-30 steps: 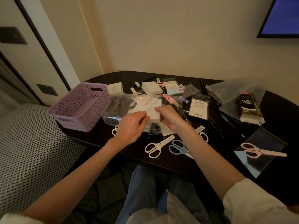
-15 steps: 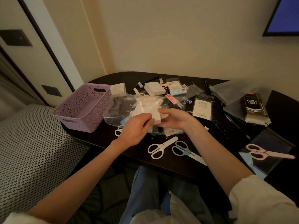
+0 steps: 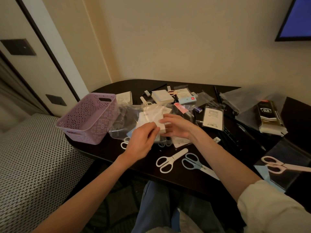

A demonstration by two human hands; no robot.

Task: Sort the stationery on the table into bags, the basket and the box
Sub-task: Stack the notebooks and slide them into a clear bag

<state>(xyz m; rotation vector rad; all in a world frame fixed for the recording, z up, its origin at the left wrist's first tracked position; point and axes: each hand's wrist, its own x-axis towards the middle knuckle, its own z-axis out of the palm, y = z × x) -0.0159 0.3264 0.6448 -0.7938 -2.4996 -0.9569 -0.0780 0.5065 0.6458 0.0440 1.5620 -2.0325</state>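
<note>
A clear plastic bag lies crumpled in the middle of the dark table, right of the purple lattice basket. A white pad of paper sits at the bag's mouth. My left hand pinches the near edge of the bag and pad. My right hand holds the pad's right side with its fingers laid along it. White scissors and blue scissors lie close to the table's front edge, below my hands.
Pink scissors rest on a clear bag at the right. A black pen pack, a labelled black packet, a white box, erasers and loose pens crowd the back and right. A patterned seat lies left of the table.
Both hands stayed on the pad and bag; my right hand turned from gripping over the pad to lying along its right side, and my left hand closed in on the edge.
</note>
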